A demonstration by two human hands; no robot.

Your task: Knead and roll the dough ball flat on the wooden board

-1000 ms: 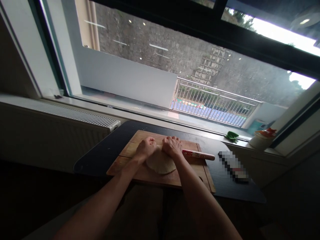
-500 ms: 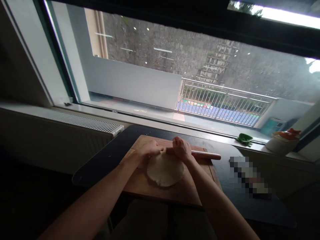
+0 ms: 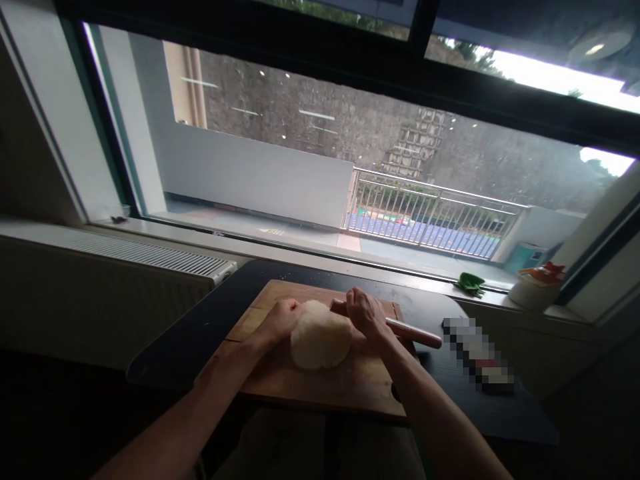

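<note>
A flat, roundish sheet of pale dough (image 3: 321, 341) lies on a wooden board (image 3: 280, 377). My left hand (image 3: 285, 318) is closed at the dough's upper left edge, its fingertips pinching that edge; part of the grip is hidden from view. To the right of the dough, my right hand (image 3: 366, 311) wraps around a wooden rolling pin (image 3: 414, 332) near its left end. The pin slants down to the right, its far end sticking out past the board. Its left tip is close to the dough's upper right edge.
Under the board is a dark table (image 3: 173, 340) pushed against the window sill. A pixelated item (image 3: 477, 353) lies on the table at right. A green object (image 3: 470, 283) and a pale pot (image 3: 535, 290) stand on the sill. A radiator (image 3: 120, 267) runs along the left.
The dough looks narrower and has shifted slightly. The rolling pin now slants more steeply, its right end lower. My left hand moved left and down a little. The camera view has tilted up.
</note>
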